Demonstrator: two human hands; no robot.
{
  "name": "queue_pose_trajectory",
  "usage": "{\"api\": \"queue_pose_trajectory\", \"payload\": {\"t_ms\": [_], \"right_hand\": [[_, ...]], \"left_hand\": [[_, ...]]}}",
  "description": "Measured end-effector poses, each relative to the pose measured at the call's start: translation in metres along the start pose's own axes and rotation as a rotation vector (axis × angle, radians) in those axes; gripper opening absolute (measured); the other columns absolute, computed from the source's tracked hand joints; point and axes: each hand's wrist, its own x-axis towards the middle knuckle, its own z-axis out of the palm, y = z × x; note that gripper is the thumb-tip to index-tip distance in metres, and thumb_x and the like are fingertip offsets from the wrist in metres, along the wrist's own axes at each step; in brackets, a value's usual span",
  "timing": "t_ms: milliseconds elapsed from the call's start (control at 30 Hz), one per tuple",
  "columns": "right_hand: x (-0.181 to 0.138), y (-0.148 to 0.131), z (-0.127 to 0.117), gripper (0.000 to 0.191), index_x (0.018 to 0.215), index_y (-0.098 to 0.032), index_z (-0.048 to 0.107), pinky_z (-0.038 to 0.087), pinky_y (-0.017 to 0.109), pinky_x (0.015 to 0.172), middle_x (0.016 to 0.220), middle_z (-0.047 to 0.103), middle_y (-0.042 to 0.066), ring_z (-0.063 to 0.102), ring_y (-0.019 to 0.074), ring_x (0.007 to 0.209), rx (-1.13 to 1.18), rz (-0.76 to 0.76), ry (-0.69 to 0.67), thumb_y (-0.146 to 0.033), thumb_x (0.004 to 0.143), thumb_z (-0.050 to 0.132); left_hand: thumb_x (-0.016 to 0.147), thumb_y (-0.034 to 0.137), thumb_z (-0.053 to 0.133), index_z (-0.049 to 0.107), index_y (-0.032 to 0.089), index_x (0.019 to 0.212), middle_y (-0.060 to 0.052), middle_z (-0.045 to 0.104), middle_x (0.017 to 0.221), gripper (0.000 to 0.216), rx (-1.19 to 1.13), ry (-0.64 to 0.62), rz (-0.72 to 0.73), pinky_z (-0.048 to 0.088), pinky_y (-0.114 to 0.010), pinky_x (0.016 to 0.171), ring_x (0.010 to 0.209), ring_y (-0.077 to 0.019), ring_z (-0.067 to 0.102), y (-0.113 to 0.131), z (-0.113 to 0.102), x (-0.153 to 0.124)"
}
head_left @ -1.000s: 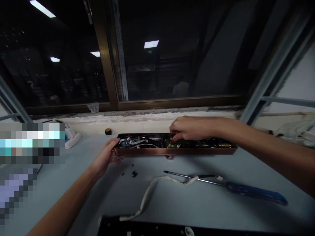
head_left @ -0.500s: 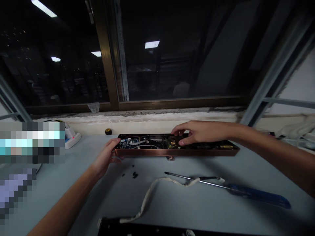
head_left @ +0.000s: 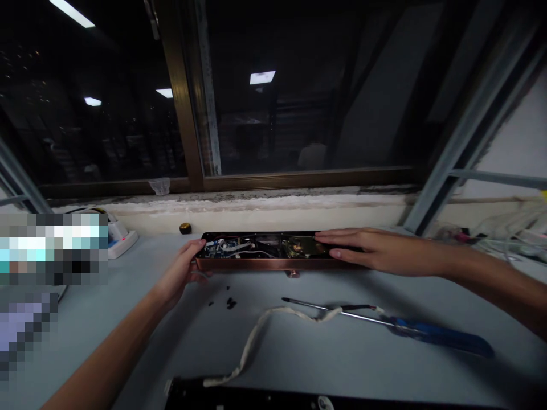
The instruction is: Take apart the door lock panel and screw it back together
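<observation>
A long copper-coloured housing point(head_left: 256, 264) lies crosswise on the table, its open side up. Inside it show a blue circuit board point(head_left: 217, 248), white wires point(head_left: 239, 247) and a brass-coloured metal plate point(head_left: 310, 246). My left hand point(head_left: 184, 267) grips the housing's left end, thumb on the top edge and fingers around the near side. Over the right part lies my right hand point(head_left: 363, 247), flat with fingers stretched out to the left, hiding that end. A small copper-coloured piece point(head_left: 293, 274) juts from the near side.
Several small black pieces point(head_left: 231, 303) lie nearer me. A blue-handled screwdriver point(head_left: 440, 335) rests under a white sleeved cable point(head_left: 256, 336), which runs to a black panel point(head_left: 256, 397) at the bottom edge. A black-and-gold knob point(head_left: 185, 228) and a white device point(head_left: 123, 244) stand behind.
My right hand has moved right along the housing and flattened, its fingers now straight, uncovering more of the brass-coloured plate. The left hand keeps its hold; the view has shifted slightly.
</observation>
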Motion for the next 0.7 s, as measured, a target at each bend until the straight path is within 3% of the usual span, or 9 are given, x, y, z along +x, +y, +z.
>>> {"api": "queue_pose_trajectory", "payload": {"t_ms": [200,433,700], "right_hand": [[-0.015,0.001,0.006,0.051,0.128,-0.026,0.046,0.029,0.045,0.104,0.134,0.045,0.003,0.041,0.0239,0.122,0.037,0.025,0.074,-0.050,0.085,0.033],[-0.010,0.002,0.009,0.055,0.131,-0.024,0.042,0.031,0.046,0.102,0.133,0.046,0.006,0.044,0.0249,0.120,0.016,0.045,0.103,-0.052,0.086,0.029],[-0.005,-0.007,0.006,0.050,0.114,-0.019,0.056,0.038,0.042,0.094,0.117,0.058,0.010,0.053,0.0238,0.107,0.006,-0.012,0.101,-0.049,0.087,0.026]], "left_hand": [[0.074,0.043,0.056,0.052,0.018,0.093,-0.001,0.061,0.067,0.033,-0.001,0.011,-0.010,0.046,-0.022,0.044,0.053,-0.0133,0.057,-0.001,-0.001,0.000],[0.073,0.043,0.058,0.053,0.018,0.089,0.000,0.060,0.063,0.031,-0.003,0.023,0.000,0.044,-0.022,0.042,0.051,-0.0141,0.057,0.000,0.000,0.000],[0.073,0.046,0.056,0.052,0.018,0.091,0.000,0.060,0.063,0.033,0.010,0.004,0.001,0.044,-0.020,0.044,0.053,-0.0123,0.056,0.000,0.000,-0.003]]}}
